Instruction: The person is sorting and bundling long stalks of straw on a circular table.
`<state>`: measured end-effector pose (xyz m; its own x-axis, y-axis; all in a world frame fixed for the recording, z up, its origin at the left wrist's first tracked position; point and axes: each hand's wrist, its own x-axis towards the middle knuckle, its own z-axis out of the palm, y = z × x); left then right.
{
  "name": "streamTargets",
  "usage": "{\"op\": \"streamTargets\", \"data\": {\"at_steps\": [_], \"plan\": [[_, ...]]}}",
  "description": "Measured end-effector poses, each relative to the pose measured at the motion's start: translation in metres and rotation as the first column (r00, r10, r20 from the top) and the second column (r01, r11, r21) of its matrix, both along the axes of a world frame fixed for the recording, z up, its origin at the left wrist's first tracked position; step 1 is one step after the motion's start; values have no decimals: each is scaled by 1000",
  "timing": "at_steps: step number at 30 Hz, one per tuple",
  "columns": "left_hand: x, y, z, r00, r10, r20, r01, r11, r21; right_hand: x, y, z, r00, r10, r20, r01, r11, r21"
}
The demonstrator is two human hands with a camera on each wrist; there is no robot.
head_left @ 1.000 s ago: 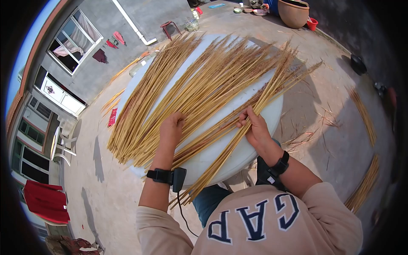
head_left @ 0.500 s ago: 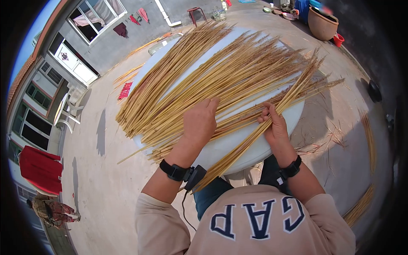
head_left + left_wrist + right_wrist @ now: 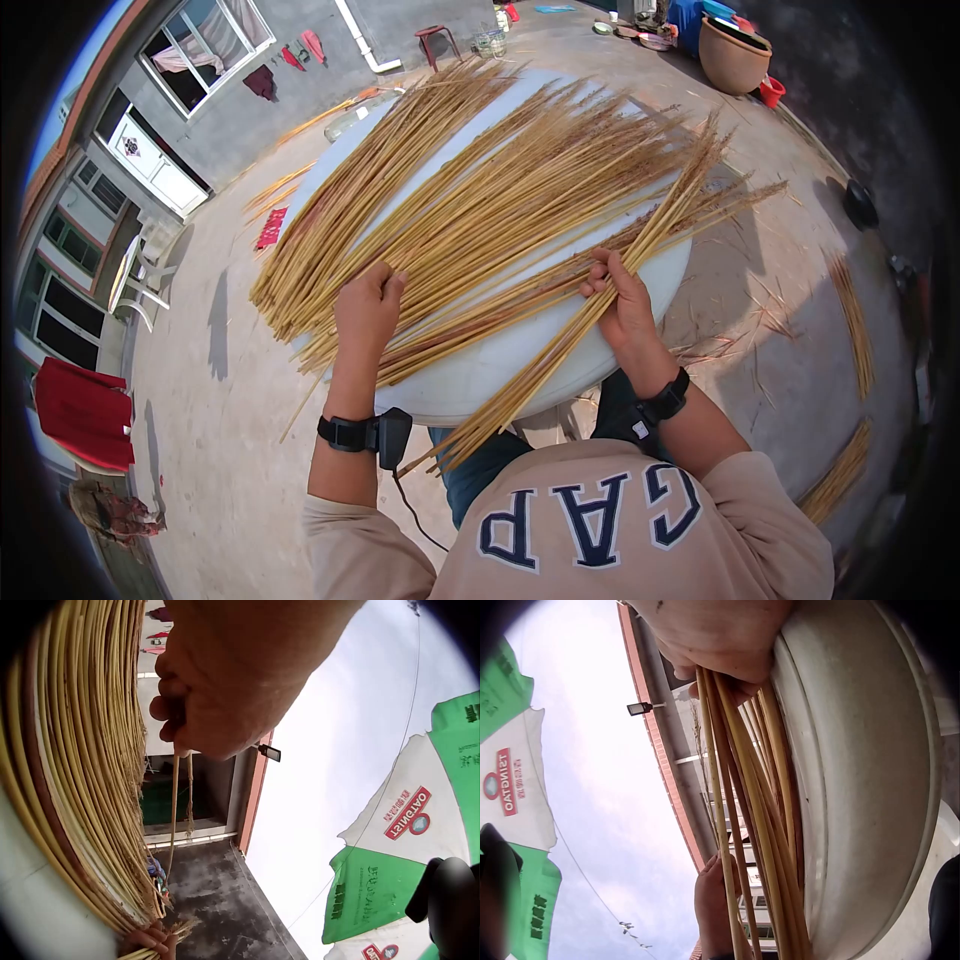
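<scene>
Our L hand (image 3: 367, 312) is curled w/ thumb against fingers, over the L part of the stalk pile; the L wrist cam shows it pinching a thin stalk (image 3: 175, 814) that hangs down from the fingertips. Our R hand (image 3: 626, 308) is curled round a small bundle (image 3: 560, 345) approx. midway along: its feathery heads point up & to the R, its bare ends run down-L past the table edge, over our legs. Hands are well apart, neither spread. The stalk pile (image 3: 500, 220) lies fanned across the round white table (image 3: 470, 390), heads at the far side, bare ends nearer us, w/ white tabletop showing btwn sections; a few stalks pass under the R hand's bundle, crossing it. We've a black strap on each wrist, the L one w/ a box & cable, plus a beige GAP top (image 3: 590, 535). On the ground to the R: two more bunches, one farther off (image 3: 851, 325), one nearer (image 3: 838, 472), & scattered bits btwn them and the table. Farther out: clay pot (image 3: 733, 60) w/ a red bucket (image 3: 771, 92) beside it, top R; dark red stool (image 3: 438, 43) by the grey wall; white chair (image 3: 145, 280) & red cloth (image 3: 82, 413), far L. Wrist cams also catch a green/white parasol (image 3: 375, 889) overhead.
</scene>
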<state>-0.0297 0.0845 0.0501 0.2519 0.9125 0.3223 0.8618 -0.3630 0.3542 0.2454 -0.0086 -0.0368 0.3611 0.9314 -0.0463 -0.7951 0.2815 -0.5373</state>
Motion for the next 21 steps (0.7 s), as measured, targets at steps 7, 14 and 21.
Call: {"op": "streamTargets", "data": {"at_steps": [7, 14, 21], "plan": [[4, -4, -17, 845, -48, 533, 225, 935, -273, 2, 2, -4, 999, 39, 18, -40, 998, 51], [50, -32, -30, 866, -378, 326, 438, 889, -133, 4, 2, -9, 996, 37, 85, -40, 999, 37], [97, -66, -53, 810, -532, 248, 585, 765, -269, 8, 4, -17, 993, 83, 85, -90, 993, 77]]}}
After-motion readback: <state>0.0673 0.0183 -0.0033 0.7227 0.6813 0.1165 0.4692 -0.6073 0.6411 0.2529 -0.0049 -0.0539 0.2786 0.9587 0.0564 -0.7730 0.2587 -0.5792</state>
